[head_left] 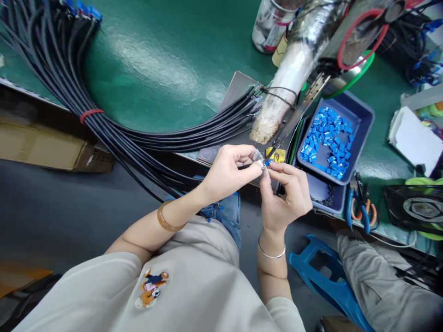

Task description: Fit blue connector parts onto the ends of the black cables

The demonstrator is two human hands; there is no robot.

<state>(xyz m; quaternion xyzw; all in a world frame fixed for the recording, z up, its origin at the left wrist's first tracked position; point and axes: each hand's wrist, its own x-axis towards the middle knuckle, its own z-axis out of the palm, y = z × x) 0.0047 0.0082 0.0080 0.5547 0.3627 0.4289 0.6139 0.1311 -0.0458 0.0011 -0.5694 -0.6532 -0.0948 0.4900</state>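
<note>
At the table's front edge, my left hand is closed in a pinch on the end of a black cable. Whitish wrapping covers its fingertips. Facing it, my right hand pinches a small blue connector, largely hidden by the fingers. The thin tip of a soldering iron comes down between the two hands, close to the connector; I cannot tell whether they touch. Just behind the fingertips lies a yellow pad. A bundle of black cables with stripped ends runs in from the left.
Right of my hands stands a tray of blue connectors, above another tray with small black parts. Pliers hang near the edge. A whitish tube slants overhead. A blue stool and another person's leg are at right.
</note>
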